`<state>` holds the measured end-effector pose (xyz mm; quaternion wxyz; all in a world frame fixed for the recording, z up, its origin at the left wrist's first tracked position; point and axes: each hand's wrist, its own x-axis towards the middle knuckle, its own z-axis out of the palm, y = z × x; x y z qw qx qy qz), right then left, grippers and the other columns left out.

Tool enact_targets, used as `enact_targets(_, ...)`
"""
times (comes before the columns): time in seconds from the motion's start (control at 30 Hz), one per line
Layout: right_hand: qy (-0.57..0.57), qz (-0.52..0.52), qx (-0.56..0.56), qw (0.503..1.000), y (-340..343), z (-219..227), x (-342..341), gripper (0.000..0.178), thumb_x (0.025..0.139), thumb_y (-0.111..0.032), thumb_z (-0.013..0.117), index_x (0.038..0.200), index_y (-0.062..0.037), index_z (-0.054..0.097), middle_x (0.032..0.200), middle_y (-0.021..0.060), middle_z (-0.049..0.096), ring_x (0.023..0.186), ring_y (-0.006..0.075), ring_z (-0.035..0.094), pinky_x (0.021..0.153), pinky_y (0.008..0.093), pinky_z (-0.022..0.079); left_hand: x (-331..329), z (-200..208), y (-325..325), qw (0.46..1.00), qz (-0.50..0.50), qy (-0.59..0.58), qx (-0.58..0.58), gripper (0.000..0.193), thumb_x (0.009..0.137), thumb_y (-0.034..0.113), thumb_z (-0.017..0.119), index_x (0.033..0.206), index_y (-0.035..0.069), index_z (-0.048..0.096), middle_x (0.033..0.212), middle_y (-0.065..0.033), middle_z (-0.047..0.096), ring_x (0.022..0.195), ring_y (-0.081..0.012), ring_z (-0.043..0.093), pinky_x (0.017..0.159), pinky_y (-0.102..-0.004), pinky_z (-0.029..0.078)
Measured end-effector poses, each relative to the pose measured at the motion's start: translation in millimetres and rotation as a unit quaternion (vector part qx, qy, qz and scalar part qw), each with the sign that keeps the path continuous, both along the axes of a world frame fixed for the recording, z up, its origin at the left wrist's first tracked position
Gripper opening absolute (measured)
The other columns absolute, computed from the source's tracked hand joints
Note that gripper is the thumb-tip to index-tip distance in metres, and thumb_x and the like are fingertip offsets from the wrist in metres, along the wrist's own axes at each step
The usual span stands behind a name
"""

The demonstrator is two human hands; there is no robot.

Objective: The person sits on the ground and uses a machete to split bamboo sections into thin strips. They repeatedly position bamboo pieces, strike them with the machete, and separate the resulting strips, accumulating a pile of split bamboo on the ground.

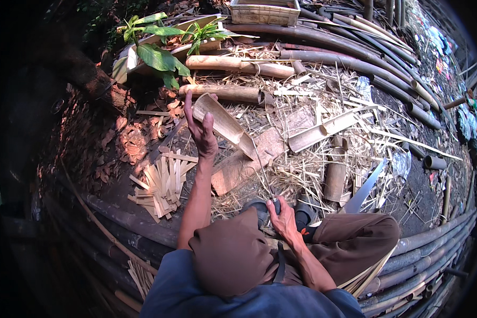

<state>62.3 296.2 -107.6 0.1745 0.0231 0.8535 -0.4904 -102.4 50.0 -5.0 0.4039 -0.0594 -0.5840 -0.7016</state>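
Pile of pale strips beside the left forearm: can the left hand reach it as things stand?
Probably yes: the pile of pale strips lies beside the left forearm with nothing seen covering it, though the left hand is at the split bamboo piece and might need freeing first.

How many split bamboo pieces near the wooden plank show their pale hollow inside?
2. One split bamboo piece is at the left hand, its lower end over the wooden plank; the other lies on the shavings to the plank's right. More may be hidden under the shavings.
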Motion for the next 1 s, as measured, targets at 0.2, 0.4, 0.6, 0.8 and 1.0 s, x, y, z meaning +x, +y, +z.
enact_targets(0.2, 0.012, 0.039, -0.036, 0.998, -15, 8, 5, 0.036, 0.098, -0.035, 0.056, 0.113, -0.0024, 0.056, 0.071, 0.021, 0.062, 0.066, 0.0329, 0.063, 0.063, 0.0413, 0.048, -4, 7, -4, 0.999, 0.014, -0.031, -0.011, 0.052, 0.092, 0.03, 0.054, 0.132, -0.001, 0.045, 0.094, -0.0102, 0.063, 0.089, -0.0172, 0.058, 0.09, -0.033, 0.044)
enact_targets(0.4, 0.205, 0.047, -0.281, 0.936, -12, 62, -5, 0.037, 0.098, -0.035, 0.056, 0.11, -0.0001, 0.057, 0.073, 0.0232, 0.061, 0.062, 0.0349, 0.062, 0.061, 0.04, 0.048, -12, 4, 9, 0.996, 0.082, -0.021, 0.013, 0.047, 0.094, 0.034, 0.057, 0.121, -0.003, 0.05, 0.088, -0.0094, 0.06, 0.086, -0.0168, 0.055, 0.088, -0.0322, 0.041)
enact_targets(0.6, 0.005, 0.025, -0.025, 0.999, -11, -2, -3, 0.037, 0.099, -0.034, 0.054, 0.091, 0.0015, 0.056, 0.064, 0.0196, 0.053, 0.06, 0.0254, 0.052, 0.06, 0.0384, 0.043, -12, -3, 0, 0.996, 0.092, -0.019, -0.006, 0.044, 0.095, 0.036, 0.057, 0.117, -0.002, 0.054, 0.087, -0.011, 0.063, 0.084, -0.0182, 0.058, 0.084, -0.0321, 0.044)
enact_targets(0.8, 0.164, 0.013, -0.156, 0.974, -24, 40, -4, 0.034, 0.098, -0.037, 0.055, 0.101, -0.0027, 0.055, 0.071, 0.0258, 0.06, 0.065, 0.0476, 0.059, 0.061, 0.0486, 0.046, -9, -4, 1, 0.996, 0.083, -0.015, -0.004, 0.059, 0.088, 0.048, 0.069, 0.121, 0.003, 0.05, 0.094, -0.0083, 0.061, 0.086, -0.0173, 0.059, 0.085, -0.0324, 0.046)
enact_targets(1.0, 0.021, 0.016, -0.055, 0.998, -21, 0, -5, 0.04, 0.1, -0.042, 0.052, 0.096, -0.0027, 0.054, 0.063, 0.015, 0.056, 0.052, 0.03, 0.056, 0.052, 0.0415, 0.045, -5, -2, 25, 0.998, 0.001, -0.049, -0.04, 0.09, 0.07, 0.048, 0.086, 0.133, 0.004, 0.039, 0.106, -0.0071, 0.053, 0.101, -0.0169, 0.054, 0.088, -0.0331, 0.048)
